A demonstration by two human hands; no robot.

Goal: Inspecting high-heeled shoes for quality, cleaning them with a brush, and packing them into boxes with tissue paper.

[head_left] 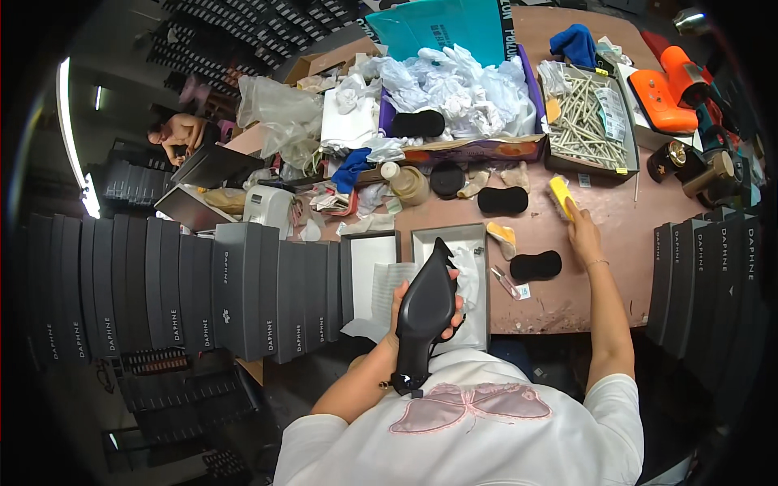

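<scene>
My left hand [399,306] is wrapped round a black pointed shoe [429,304], its smooth sole turned up and its toe pointing away from me. The shoe hangs over an open shoebox [480,332] with white tissue inside. Farther right, my right hand [583,236] grips a yellow brush [559,193] with pale bristles, just above the table. Near that hand lie two black oval pads, one closer [536,266] and one farther off [502,200]. A yellow-and-white cloth [502,237] and small pink-handled snips [504,282] lie between the shoebox and the closer pad.
Upright grey shoeboxes line the left [243,283] and right [689,283] sides. At the back stand a purple carton [478,151] of crumpled white paper and a box of pale sticks [587,113]. An orange tool [660,101] is at far right. Another person [190,134] sits far left.
</scene>
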